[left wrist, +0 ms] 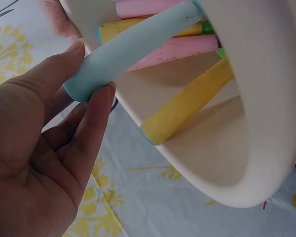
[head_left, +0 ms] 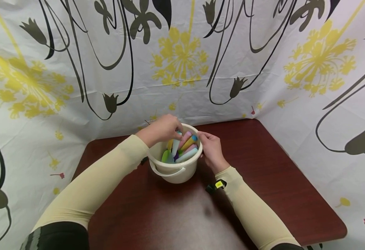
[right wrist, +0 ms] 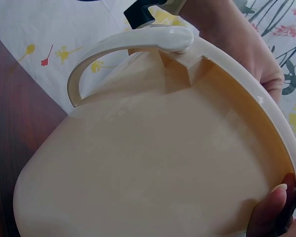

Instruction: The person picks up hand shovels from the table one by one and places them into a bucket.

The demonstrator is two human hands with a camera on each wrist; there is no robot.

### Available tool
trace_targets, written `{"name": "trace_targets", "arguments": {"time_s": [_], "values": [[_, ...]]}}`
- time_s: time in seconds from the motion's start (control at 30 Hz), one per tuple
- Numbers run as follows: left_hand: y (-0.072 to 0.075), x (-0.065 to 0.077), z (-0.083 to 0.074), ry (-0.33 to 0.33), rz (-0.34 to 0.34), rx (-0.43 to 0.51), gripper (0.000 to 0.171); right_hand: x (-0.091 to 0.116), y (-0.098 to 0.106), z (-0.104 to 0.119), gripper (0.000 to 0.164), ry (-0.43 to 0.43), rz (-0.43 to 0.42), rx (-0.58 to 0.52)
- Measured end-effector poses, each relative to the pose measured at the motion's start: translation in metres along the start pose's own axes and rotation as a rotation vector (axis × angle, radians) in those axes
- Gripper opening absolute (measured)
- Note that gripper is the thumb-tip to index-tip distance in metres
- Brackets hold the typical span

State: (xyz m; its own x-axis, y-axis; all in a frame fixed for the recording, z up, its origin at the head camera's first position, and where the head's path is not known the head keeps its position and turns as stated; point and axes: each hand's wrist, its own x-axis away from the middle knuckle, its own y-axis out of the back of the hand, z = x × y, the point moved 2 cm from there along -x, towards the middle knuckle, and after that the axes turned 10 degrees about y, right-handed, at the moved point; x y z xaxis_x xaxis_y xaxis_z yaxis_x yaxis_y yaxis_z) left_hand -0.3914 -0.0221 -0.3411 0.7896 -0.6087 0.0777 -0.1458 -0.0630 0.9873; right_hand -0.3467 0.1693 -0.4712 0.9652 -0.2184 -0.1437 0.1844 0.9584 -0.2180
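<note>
A cream plastic bucket (head_left: 177, 176) stands on the dark red table, filled with several tools whose rounded handles are pastel pink, yellow and light blue. My left hand (head_left: 167, 129) reaches over the rim from the left. Its thumb and fingers pinch the end of a light-blue handle (left wrist: 133, 47); the tool's head is hidden inside the bucket. A yellow handle (left wrist: 187, 103) leans on the inner wall beside it, with pink handles (left wrist: 175, 52) behind. My right hand (head_left: 212, 149) grips the bucket's rim on the right, thumb (right wrist: 269, 210) against the outer wall.
The bucket's white carry handle (head_left: 168, 173) hangs down at the front. The dark red table (head_left: 251, 166) reaches back to a white curtain (head_left: 182, 100) with flower prints, which surrounds it on the back and sides.
</note>
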Motion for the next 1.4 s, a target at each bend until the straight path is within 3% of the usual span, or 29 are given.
{"name": "trace_targets", "arguments": {"time_s": [0.53,0.77,0.97,1.2,1.4], "values": [[-0.0056,-0.0007,-0.0024,-0.032,0.057,0.048,0.013,0.0009,-0.0032,0.0002,0.031,0.016,-0.025,-0.012],[-0.0054,-0.0016,-0.0028,-0.045,0.117,0.051,0.01,0.001,-0.0018,-0.0008,0.031,0.014,-0.026,-0.013],[-0.0077,-0.0017,-0.0033,-0.023,0.163,0.073,0.012,0.0012,-0.0022,-0.0007,0.032,0.01,-0.027,-0.013],[-0.0101,-0.0008,-0.0054,0.009,0.16,0.056,0.019,0.0014,-0.0032,-0.0002,0.032,0.009,-0.028,-0.015],[-0.0085,0.0032,-0.0042,-0.012,0.182,0.124,0.017,0.0013,-0.0027,-0.0009,0.031,0.014,-0.031,-0.02]]}}
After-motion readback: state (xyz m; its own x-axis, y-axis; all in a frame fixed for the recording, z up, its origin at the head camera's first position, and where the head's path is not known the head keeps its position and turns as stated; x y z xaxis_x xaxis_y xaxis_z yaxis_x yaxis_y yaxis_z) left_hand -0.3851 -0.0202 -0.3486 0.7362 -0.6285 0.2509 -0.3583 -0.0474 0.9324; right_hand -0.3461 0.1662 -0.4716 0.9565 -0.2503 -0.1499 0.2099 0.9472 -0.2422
